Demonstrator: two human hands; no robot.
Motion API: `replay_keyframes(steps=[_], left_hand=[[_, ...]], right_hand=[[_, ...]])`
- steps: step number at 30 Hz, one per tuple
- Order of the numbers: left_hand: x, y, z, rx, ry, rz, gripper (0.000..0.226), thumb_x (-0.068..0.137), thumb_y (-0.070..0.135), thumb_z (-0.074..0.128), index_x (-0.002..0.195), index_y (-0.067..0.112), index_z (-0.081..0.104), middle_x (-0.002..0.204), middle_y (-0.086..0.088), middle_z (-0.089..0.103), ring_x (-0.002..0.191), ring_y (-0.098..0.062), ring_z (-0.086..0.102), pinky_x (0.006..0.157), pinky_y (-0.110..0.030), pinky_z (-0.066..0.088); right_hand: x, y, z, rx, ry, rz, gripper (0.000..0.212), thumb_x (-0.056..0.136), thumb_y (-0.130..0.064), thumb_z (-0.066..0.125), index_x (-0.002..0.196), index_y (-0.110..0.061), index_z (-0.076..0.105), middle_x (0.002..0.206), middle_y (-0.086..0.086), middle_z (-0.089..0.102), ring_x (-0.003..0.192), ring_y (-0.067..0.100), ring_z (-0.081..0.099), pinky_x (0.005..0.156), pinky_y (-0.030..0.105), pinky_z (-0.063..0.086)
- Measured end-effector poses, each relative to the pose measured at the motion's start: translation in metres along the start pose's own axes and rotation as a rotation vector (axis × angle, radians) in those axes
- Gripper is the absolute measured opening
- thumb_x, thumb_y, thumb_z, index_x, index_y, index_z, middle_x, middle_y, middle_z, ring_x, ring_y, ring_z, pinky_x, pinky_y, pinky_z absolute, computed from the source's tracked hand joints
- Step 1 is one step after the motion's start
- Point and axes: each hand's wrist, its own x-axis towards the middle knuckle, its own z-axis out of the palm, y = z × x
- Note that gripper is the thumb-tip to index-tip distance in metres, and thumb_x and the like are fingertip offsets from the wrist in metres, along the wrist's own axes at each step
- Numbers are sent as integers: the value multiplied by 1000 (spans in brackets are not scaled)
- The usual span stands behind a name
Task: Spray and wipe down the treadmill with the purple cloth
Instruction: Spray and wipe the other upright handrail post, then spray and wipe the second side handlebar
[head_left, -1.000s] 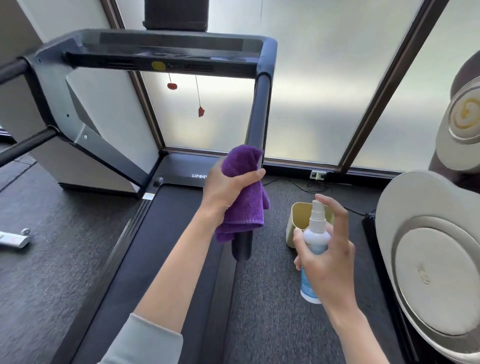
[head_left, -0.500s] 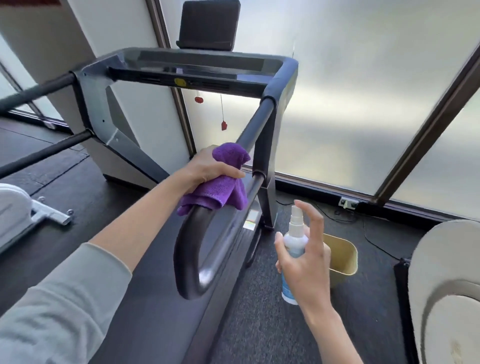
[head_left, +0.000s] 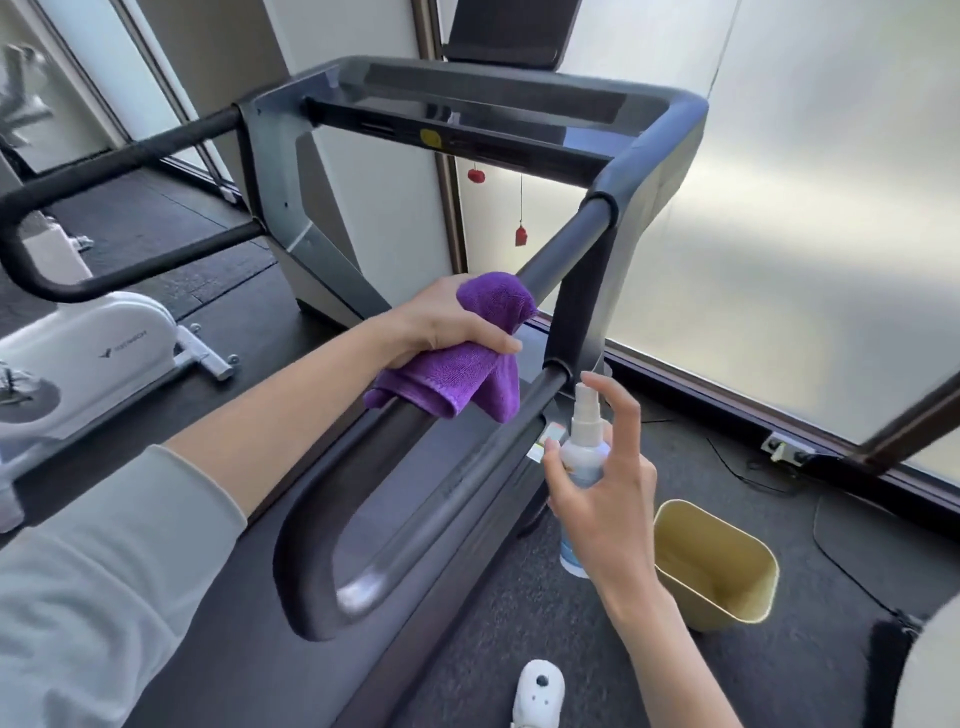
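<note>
Two bare hands work over a treadmill (head_left: 467, 119) beside a frosted window (head_left: 805, 208). At far left, a white exercise machine (head_left: 98, 353) stands on the dark floor, partly behind the treadmill's left handrail (head_left: 104, 156). A pale grey sleeve (head_left: 104, 571) leads up to the left hand (head_left: 447, 322), which grips the purple cloth (head_left: 467, 364), fingers and thumb curled round it, pressing it onto the upper bar of the right handrail (head_left: 561, 254). The cloth's loose ends drape over the bar. Two red tags (head_left: 521, 235) hang from cords below the console. Just right of the rail's lower bar, the right hand (head_left: 608, 493) holds a white spray bottle (head_left: 584, 447) upright, index finger raised beside the nozzle. A yellow bin (head_left: 717, 566) stands on the floor further right, with a white shoe (head_left: 540, 688) at bottom centre.
</note>
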Motion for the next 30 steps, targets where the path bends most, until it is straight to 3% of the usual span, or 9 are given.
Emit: replay_keyframes(steps=[3,6,13,16,19,22,26,30], left_hand=[[33,13,5,-11,-5,-39,43,65,13,87,101,23,66,83,4,74,67,-9,71,53,-20,53],[67,25,10,-36,-13,-66,38,66,15,87,98,22,67,73,7,74,63,-9,71,51,-20,52],[148,66,27,16,33,-98,44,60,25,90,97,18,68,86,-2,74,70,-13,71,57,-21,55],[164,73,29,28,17,-127,46,60,27,90,98,15,68,82,-2,75,67,-14,72,55,-21,54],[161,72,29,12,-13,-128,43,60,29,90,95,17,68,77,2,76,67,-12,72,54,-20,54],[150,67,27,-2,-29,-166,42,62,34,88,95,17,69,81,1,76,70,-13,72,57,-20,54],[111,49,18,-31,-37,-284,47,57,39,88,94,17,70,90,-7,75,78,-21,71,70,-31,57],[56,32,14,-5,44,-307,38,57,35,87,88,22,67,82,1,74,73,-15,71,61,-24,53]], right_hand=[[29,18,-7,-2,1,2,64,87,-4,68,128,-44,41,60,1,49,47,13,42,48,27,44],[60,33,-15,16,-4,20,64,87,-2,67,128,-44,42,60,1,51,47,20,46,48,30,46],[120,57,-26,13,26,14,61,86,-3,68,126,-42,44,63,1,51,47,7,41,50,17,39],[135,61,-31,27,34,19,62,86,-3,68,127,-43,44,63,1,53,48,10,44,50,22,43],[142,63,-35,68,12,23,62,87,-2,68,127,-42,44,64,3,54,50,22,50,49,37,50],[146,64,-37,83,-71,8,61,87,-2,67,127,-41,43,63,0,52,51,22,48,50,41,50],[147,64,-43,121,-235,-45,61,87,-2,67,127,-41,43,60,-1,48,49,21,45,49,43,49],[148,60,-52,165,-426,-101,63,87,-1,67,128,-41,41,64,-4,54,52,28,53,53,48,52]])
